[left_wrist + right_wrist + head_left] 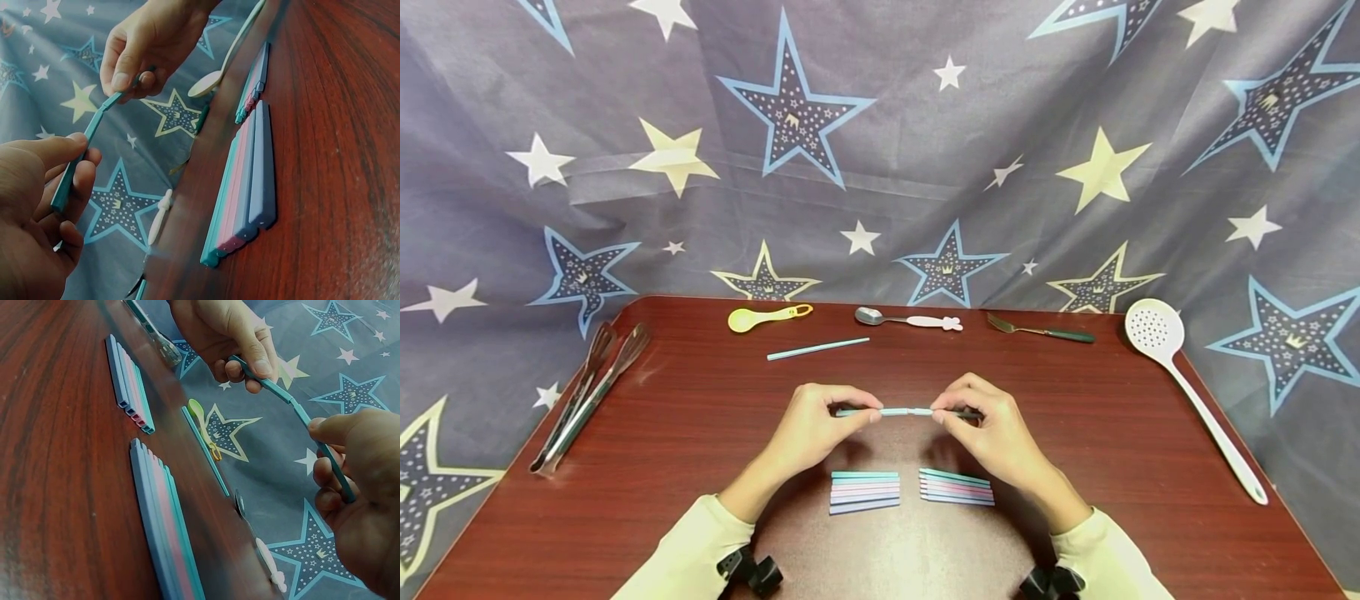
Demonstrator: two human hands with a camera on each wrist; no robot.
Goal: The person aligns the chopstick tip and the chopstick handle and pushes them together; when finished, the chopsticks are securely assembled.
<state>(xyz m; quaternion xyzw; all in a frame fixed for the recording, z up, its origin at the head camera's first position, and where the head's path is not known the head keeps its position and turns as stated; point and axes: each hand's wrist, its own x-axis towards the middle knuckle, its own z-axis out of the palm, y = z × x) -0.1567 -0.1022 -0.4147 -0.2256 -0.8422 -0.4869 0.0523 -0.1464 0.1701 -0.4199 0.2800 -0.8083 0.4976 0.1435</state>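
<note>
My left hand (816,425) pinches a teal chopstick half (67,178) between thumb and fingers, above the middle of the table. Facing it, my right hand (996,425) pinches a second, thinner teal chopstick half (340,475). The inner ends of the halves meet between the hands at a slight angle in the wrist views; whether one sits inside the other I cannot tell. Below the hands lie two rows of chopstick halves in teal, pink and blue-purple tones: a thicker left row (865,492) and a thinner right row (957,487).
A whole teal chopstick (818,348) lies behind my left hand. Along the back are a yellow measuring spoon (767,317), a spoon with a pale handle (925,322) and a green-handled fork (1045,332). Metal tongs (587,400) lie left, a white skimmer (1198,396) right.
</note>
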